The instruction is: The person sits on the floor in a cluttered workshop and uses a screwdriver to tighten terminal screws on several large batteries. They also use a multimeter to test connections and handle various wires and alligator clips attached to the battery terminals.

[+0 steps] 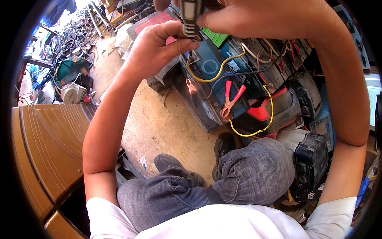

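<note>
Sandy concrete floor (159, 119) runs between a brown ribbed panel (47, 147) on the left and a row of car batteries (223, 87) with yellow wire (211, 75) and red clamps (230, 97) on the right; tangled scrap fills the far corner. At the top edge, the right hand (254, 18) grips a ridged grey tool handle (190, 18) from above. The left hand (159, 47) pinches the handle's lower end between thumb and fingers, directly over the nearest battery.
</note>
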`<state>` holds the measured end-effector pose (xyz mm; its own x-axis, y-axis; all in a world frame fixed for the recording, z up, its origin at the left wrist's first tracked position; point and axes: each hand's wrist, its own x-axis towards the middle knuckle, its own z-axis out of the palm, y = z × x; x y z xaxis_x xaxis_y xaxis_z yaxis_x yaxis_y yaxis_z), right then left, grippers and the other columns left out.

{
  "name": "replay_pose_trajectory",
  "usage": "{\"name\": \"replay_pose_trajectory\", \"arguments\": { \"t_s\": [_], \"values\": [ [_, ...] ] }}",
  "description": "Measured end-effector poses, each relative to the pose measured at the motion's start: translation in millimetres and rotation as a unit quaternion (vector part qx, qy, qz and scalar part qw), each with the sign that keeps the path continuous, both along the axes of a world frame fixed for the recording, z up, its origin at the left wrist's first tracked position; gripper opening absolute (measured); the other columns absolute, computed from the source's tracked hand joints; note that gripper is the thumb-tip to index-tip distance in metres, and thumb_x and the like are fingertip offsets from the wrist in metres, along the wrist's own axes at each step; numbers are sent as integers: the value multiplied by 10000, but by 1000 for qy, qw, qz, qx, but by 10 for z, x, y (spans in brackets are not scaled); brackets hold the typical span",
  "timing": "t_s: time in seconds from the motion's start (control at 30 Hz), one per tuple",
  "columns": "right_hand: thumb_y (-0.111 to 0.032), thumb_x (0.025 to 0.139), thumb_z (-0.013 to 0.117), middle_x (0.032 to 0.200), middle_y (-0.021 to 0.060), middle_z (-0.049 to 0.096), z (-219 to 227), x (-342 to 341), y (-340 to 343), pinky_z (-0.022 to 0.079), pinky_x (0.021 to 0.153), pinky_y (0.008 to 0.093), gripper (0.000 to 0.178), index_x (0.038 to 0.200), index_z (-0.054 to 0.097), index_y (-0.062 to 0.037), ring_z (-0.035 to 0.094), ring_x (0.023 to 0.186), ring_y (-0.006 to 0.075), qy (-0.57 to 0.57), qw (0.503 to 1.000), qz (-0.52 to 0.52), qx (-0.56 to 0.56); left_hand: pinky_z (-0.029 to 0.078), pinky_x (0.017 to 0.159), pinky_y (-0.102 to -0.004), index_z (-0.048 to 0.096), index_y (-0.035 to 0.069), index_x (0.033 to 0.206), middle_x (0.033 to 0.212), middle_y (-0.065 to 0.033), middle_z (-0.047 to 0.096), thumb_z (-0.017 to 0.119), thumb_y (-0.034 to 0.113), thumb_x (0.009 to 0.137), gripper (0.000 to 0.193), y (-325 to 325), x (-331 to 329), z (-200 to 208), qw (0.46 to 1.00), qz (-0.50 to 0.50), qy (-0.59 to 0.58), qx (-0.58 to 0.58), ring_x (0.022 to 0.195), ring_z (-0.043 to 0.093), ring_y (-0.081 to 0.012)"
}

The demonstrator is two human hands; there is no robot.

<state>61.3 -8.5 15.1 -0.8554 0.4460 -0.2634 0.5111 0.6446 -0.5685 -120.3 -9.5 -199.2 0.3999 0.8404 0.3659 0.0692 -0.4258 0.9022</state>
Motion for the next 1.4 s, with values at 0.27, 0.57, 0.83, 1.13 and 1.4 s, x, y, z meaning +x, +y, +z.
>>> {"name": "replay_pose_trajectory", "arguments": {
  "t_s": [0.27,0.57,0.83,1.13,1.4],
  "values": [
    [-158,861,629,879,215,654,-18,-261,-160,513,717,375,249,989,624,55,637,819,321,-56,987,-35,143,468,750,-248,686,48,883,794,35,643,822,143,761,206,-4,59,-33,998,24,-34,-55,778,555,-47],
    [-265,886,633,804,211,650,-150,-48,-87,525,730,387,345,942,632,75,651,777,349,70,983,61,157,485,810,-254,693,22,978,890,-11,682,769,110,812,203,-56,29,53,999,-1,-31,-18,858,603,-65],
    [-191,862,641,814,189,655,-179,-87,-170,525,711,373,250,990,649,23,655,792,319,-27,945,83,316,516,843,-254,681,-15,1046,974,-52,711,714,79,863,209,-86,16,106,999,0,22,29,925,638,-83],
    [-191,848,637,798,156,626,-279,-16,-71,517,744,363,223,881,671,27,632,851,308,-21,889,182,420,337,1083,-361,602,49,1229,1227,-68,571,792,171,773,508,-37,-147,104,977,-138,139,77,1251,465,-215],
    [-49,811,542,850,182,617,97,-224,-240,513,779,361,194,933,593,93,623,891,312,-141,987,-23,72,442,853,-356,631,19,910,979,-104,586,867,217,649,404,-131,81,24,984,-15,179,19,984,546,-257]
  ]
}}
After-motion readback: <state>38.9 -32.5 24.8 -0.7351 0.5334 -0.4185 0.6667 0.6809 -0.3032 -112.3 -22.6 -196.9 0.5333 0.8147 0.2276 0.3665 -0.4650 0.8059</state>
